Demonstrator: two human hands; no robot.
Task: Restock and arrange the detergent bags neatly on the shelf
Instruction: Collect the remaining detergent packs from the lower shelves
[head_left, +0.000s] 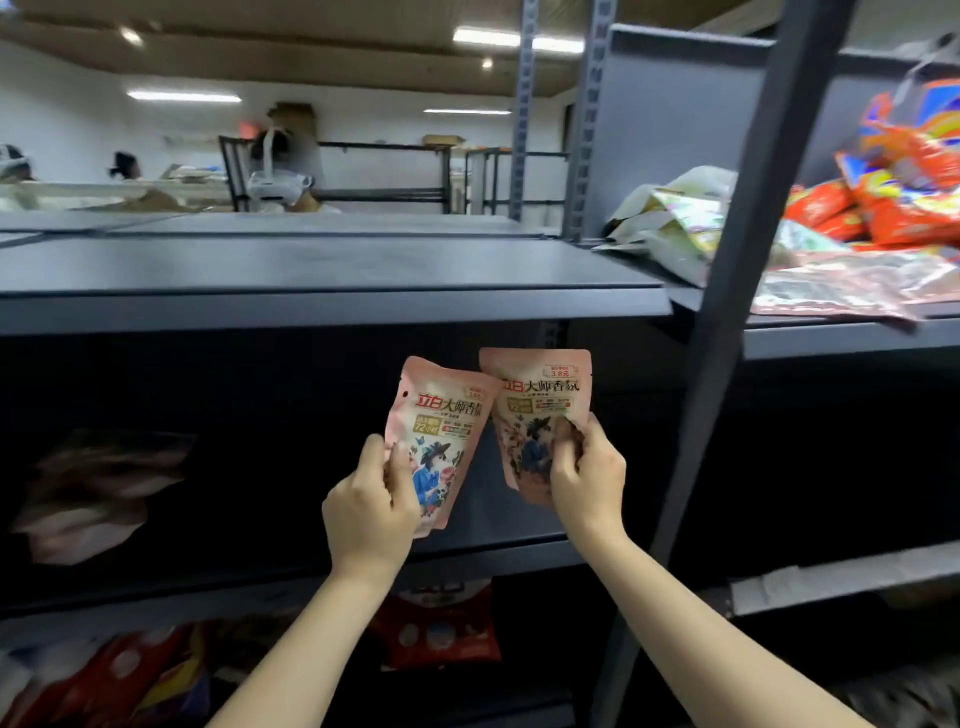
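Observation:
Two pink detergent bags are held upright in front of the dark middle shelf (483, 548). My left hand (371, 512) grips the left pink bag (441, 415) by its lower left edge. My right hand (587, 475) pinches the right pink bag (535, 400) at its lower right side. The two bags overlap slightly at their top corners. More pink bags (98, 493) lie piled in the shadow at the left of the same shelf.
The grey top shelf (332, 306) sits just above the bags. A grey upright post (727, 291) stands to the right. Orange and pale packets (893, 208) are heaped on the right-hand shelf. Red bags (436, 629) fill the lower shelf. People work in the background.

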